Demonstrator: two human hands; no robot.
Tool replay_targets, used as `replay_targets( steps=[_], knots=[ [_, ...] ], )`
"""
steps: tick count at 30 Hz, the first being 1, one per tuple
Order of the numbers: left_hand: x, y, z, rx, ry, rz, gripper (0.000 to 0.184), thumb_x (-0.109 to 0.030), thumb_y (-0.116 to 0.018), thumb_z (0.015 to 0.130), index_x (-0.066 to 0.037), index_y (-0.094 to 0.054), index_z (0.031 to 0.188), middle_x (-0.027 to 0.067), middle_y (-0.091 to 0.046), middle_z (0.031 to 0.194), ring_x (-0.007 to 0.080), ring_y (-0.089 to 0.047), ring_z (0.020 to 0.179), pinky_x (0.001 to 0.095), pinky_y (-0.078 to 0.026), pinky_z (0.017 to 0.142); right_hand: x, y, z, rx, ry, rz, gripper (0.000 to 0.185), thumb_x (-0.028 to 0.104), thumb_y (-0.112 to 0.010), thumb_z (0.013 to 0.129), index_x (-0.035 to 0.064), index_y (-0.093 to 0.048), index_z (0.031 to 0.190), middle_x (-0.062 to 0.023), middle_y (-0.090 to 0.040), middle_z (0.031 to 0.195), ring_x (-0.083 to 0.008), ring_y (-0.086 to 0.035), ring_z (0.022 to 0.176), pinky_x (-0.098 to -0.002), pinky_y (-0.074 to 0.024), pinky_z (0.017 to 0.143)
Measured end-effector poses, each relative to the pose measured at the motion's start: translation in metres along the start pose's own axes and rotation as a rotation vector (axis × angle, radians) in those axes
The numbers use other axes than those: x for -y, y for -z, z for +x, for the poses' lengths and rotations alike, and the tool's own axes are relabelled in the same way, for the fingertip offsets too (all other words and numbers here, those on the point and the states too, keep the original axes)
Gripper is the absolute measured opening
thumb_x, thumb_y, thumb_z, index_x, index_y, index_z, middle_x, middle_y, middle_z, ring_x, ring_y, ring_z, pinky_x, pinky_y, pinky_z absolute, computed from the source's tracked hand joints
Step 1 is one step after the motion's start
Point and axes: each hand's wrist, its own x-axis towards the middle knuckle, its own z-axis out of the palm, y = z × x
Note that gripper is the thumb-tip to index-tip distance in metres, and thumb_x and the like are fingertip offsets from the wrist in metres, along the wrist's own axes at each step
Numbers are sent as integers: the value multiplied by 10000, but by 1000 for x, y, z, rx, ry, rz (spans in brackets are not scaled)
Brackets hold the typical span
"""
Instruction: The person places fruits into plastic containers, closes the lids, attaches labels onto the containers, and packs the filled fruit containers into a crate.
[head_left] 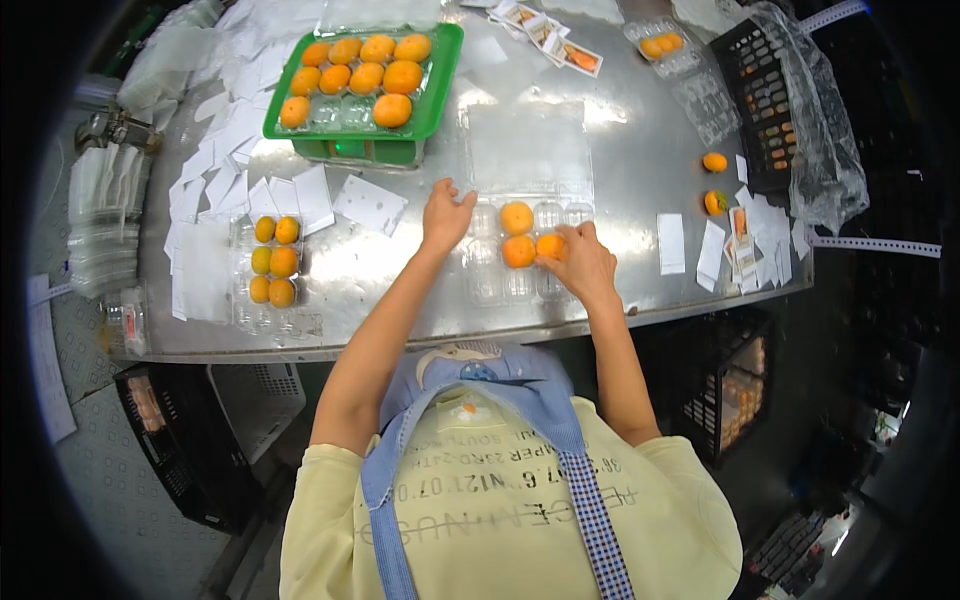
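Observation:
In front of me lies a clear plastic clamshell tray (pixel 485 286) with moulded cells, its flat lid (pixel 527 140) folded back away from me. Two round orange fruits (pixel 516 218) sit in its cells, one behind the other. My right hand (pixel 585 265) has its fingers closed on a third orange fruit (pixel 548 246), beside the nearer of those two. Whether this fruit rests in its cell cannot be made out. My left hand (pixel 449 213) hovers by the tray's left edge, fingers apart and loosely bent, holding nothing.
A green-topped scale (pixel 448 90) with a tray of several fruits stands back left. Another filled tray (pixel 272 262) lies left, among white cards (pixel 312 198). Two loose fruits (pixel 714 162), labels (pixel 741 240) and a black crate (pixel 760 100) are right. Stacked clear trays (pixel 105 220) border the left.

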Motion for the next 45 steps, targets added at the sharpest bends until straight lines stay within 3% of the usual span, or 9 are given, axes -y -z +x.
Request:
replay_targets(
  steps=[7, 12, 21, 27, 31, 36, 41, 43, 45],
  knots=[
    [-31, -18, 16, -90, 63, 6, 636, -375, -715, 755, 62, -524, 1177, 222, -642, 1043, 350, -609, 991, 384, -460, 875, -17, -2, -3, 59, 61, -12, 449, 404, -740, 681, 153, -649, 1042, -119, -638, 842, -304, -635, 805, -422, -502, 670],
    [-26, -20, 22, 307, 280, -256, 280, -271, -685, 835, -35, -621, 972, 74, -653, 899, 97, -587, 651, 258, -504, 618, -44, 0, -9, 23, 94, 191, 470, 395, -788, 652, 122, -690, 1022, -127, -672, 897, -267, -654, 807, -372, -515, 706],
    [-66, -35, -15, 336, 332, -716, 218, -199, -575, 927, -28, -488, 1030, 171, -660, 961, 272, -687, 797, 353, -576, 633, -164, 54, 30, -115, -294, 1074, 424, 197, -821, 690, 38, -667, 1051, -35, -627, 841, -101, -578, 764, -217, -467, 682],
    [-133, -30, -18, 287, 119, -676, 236, -217, -590, 919, -11, -513, 1005, 192, -650, 983, 275, -684, 801, 328, -578, 664, -319, 34, 124, -504, -339, 578, 603, 403, -757, 723, 50, -596, 1185, -95, -652, 912, -208, -610, 851, -309, -472, 739],
    [-182, -36, -11, 132, -94, -694, 175, -167, -557, 937, 4, -523, 934, 160, -637, 933, 264, -678, 836, 315, -582, 685, -256, 59, 114, -771, -311, -209, 608, 457, -687, 778, 73, -571, 1234, -165, -568, 1226, -299, -507, 1142, -401, -381, 953],
    [-237, -60, -15, -90, -407, -700, 87, -51, -553, 905, 0, -512, 848, 68, -599, 795, 150, -648, 710, 268, -550, 614, -143, 24, 99, -477, 113, 1371, 633, 502, -417, 956, 132, -291, 1454, -130, -329, 1456, -255, -363, 1305, -404, -351, 1029],
    [-252, -116, -50, -184, -1072, 96, 242, 70, -563, 757, -26, -645, 963, 82, -657, 830, 199, -605, 617, 294, -511, 614, -98, 15, 95, 5, 65, 2415, 664, 537, -324, 956, 166, -178, 1487, -112, -234, 1514, -297, -257, 1374, -491, -290, 1085],
    [-244, -138, -57, -65, -1172, 152, 326, 91, -549, 713, -37, -647, 997, 101, -665, 876, 243, -622, 670, 307, -516, 635, -127, -52, 114, -84, 54, 1773, 653, 520, -335, 950, 143, -224, 1471, -106, -239, 1512, -283, -220, 1391, -435, -174, 1137],
    [-240, -158, -64, 26, -1182, 144, 373, 103, -544, 688, -42, -647, 1016, 113, -669, 921, 262, -638, 723, 312, -519, 654, -143, -55, 111, -91, -28, 1945, 606, 469, -351, 954, 108, -280, 1436, -109, -301, 1464, -269, -271, 1351, -396, -191, 1129]
  ],
)
